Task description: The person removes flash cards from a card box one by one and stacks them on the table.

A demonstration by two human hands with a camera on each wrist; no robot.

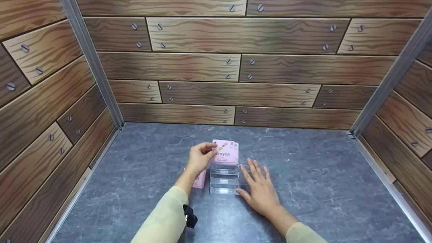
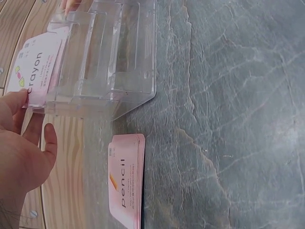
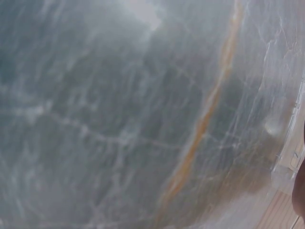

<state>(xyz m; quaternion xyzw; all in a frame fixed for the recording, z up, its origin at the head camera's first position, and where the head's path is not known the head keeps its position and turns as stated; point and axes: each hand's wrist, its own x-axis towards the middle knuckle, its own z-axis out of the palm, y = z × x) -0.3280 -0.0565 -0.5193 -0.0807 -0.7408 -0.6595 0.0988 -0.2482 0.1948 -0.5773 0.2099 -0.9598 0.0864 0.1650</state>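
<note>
My left hand [image 1: 196, 158] pinches the left edge of pink cards [image 1: 226, 156] printed "crayon", thumb in front and fingers behind. The cards stand upright in the rear slot of a clear plastic tiered rack [image 1: 224, 191]; the left wrist view shows their lower edge inside it. The rack's front tiers hold nothing. Beside its right side lies my right hand [image 1: 261, 192], fingers spread and straight, thumb tip at the front right corner. A stack of pink cards [image 2: 126, 179] reading "pencil" lies left of the rack, partly hidden by my left forearm in the head view.
The table [image 1: 324, 189] has a grey marbled top. Wood-patterned panels [image 1: 202, 67] enclose it at the back and both sides, with metal posts [image 1: 98, 67] at the corners. A black wrist device [image 1: 190, 216] sits on my left sleeve.
</note>
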